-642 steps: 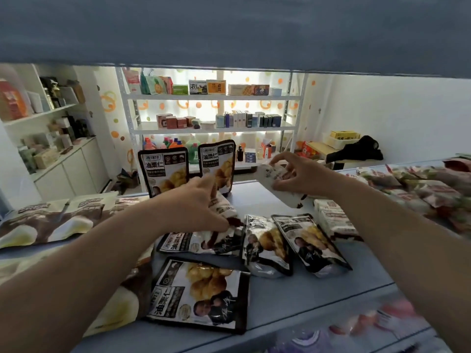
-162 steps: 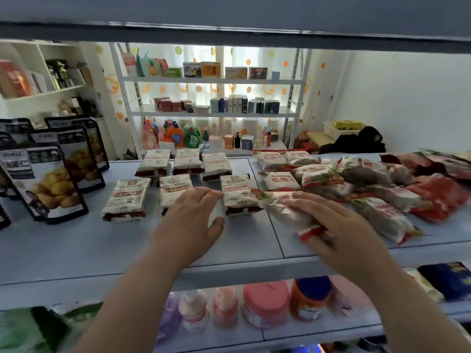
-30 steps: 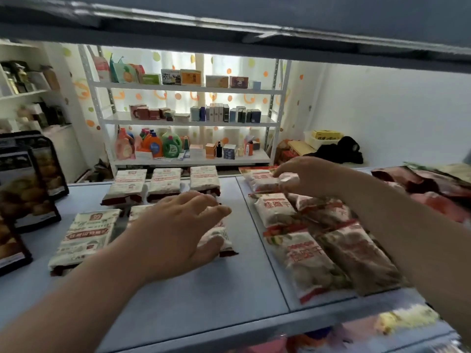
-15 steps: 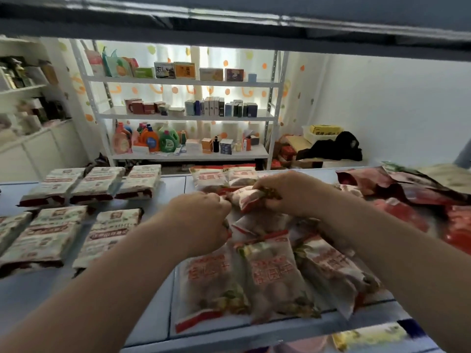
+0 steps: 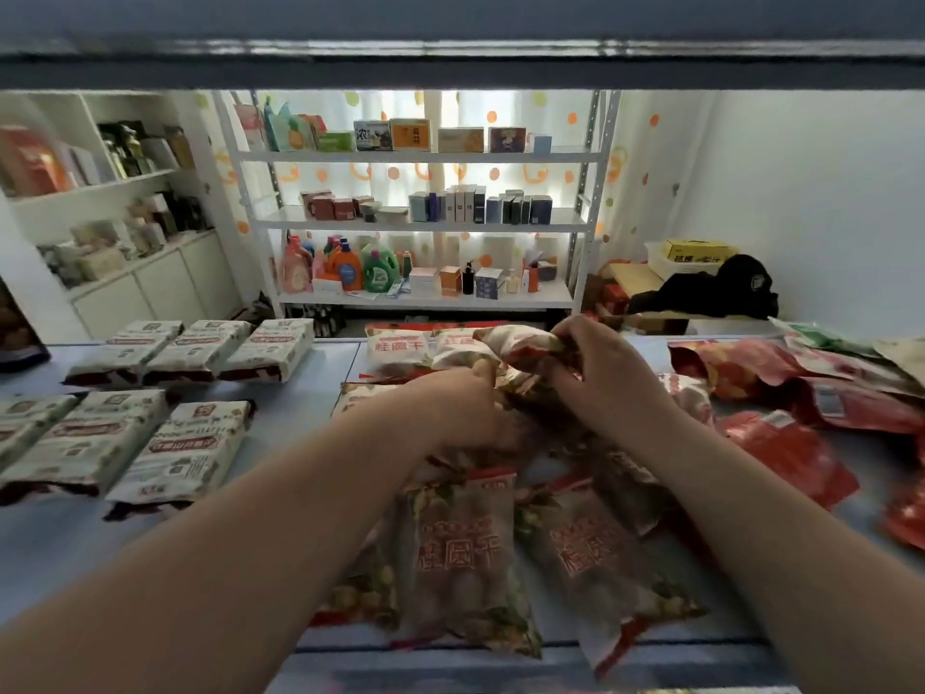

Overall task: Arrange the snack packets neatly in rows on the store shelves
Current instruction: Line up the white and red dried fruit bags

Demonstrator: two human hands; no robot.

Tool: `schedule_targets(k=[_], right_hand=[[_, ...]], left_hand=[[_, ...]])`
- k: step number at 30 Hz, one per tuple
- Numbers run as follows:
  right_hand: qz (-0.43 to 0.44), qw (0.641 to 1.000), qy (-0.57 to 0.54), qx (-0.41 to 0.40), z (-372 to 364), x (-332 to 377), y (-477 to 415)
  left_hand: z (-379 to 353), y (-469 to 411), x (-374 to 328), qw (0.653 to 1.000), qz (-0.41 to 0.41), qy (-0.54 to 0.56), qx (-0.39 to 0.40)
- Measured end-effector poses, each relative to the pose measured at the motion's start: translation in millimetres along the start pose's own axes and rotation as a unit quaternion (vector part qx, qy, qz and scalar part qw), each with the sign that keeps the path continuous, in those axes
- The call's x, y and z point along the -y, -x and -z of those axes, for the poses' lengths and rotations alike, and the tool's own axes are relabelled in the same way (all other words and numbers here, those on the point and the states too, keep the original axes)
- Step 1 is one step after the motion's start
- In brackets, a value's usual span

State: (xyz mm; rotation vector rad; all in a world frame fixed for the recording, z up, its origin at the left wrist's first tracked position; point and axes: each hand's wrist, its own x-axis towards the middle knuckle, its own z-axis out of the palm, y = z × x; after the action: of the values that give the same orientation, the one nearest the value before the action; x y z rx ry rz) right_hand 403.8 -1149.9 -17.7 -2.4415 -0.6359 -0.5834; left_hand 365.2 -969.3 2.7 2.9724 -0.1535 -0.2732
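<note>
Both hands meet over a pile of clear fruit packets with red print on the grey shelf (image 5: 300, 423). My right hand (image 5: 608, 378) grips a crumpled fruit packet (image 5: 510, 345), lifted off the pile. My left hand (image 5: 458, 408) is curled on the same packet's lower edge, fingers partly hidden. Two fruit packets (image 5: 463, 558) lie flat near the front edge, and two more (image 5: 398, 349) lie at the back. White snack packets (image 5: 185, 450) lie in two rows on the left.
Red foil packets (image 5: 796, 458) lie loose on the right of the shelf. An upper shelf board (image 5: 450, 62) hangs low overhead. A dark packet (image 5: 15, 333) stands at far left. Behind, a white rack (image 5: 425, 225) holds boxes and bottles.
Over the last second my left hand left the white packets and joined the right hand at the fruit packets. The gripped packet has risen slightly and the view has shifted right.
</note>
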Motion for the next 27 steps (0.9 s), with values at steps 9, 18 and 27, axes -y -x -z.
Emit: schedule_targets(k=[9, 18, 27], right_hand=[[-0.113, 0.989, -0.08, -0.055, 12, -5, 1], [-0.077, 0.997, 0.028, -0.009, 21, -10, 8], [-0.149, 0.988, 0.016, 0.029, 27, -23, 12]], left_hand=[[11, -8, 13, 0.977, 0.107, 0.183, -0.039], [-15, 2, 26, 0.994, -0.095, -0.028, -0.037], [-4, -4, 21, 0.986, -0.137, -0.091, 0.017]])
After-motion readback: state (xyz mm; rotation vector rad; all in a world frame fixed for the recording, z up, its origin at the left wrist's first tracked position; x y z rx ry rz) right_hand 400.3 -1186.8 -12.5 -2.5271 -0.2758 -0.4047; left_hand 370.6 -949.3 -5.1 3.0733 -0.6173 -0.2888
